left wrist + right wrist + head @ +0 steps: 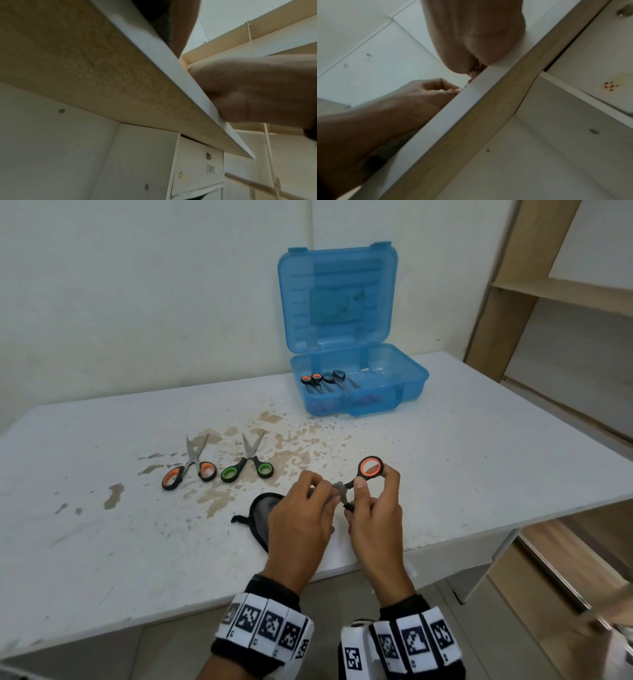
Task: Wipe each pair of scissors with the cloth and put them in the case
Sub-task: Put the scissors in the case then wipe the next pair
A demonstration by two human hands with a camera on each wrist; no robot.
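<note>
At the near edge of the white table (pixel 445 440) both hands work close together. The right hand (pixel 375 525) grips a pair of scissors (pixel 368 469) by the black handles, thumb and fingers curled round them, with the orange-lined ring sticking up above the fingers. The left hand (pixel 301 529) pinches a grey cloth (pixel 262 513) round the blades, which are mostly hidden between the two hands; the rest of the cloth lies on the table under that wrist. Farther out to the left lie two more pairs, both with blades pointing away: orange-handled scissors (pixel 190 469) and, just to their right, green-handled scissors (pixel 248 463), on a patch of brown stains (pixel 291 455). At the far side stands the open blue case (pixel 359 378), lid upright, with at least two pairs already inside, near its left end.
</note>
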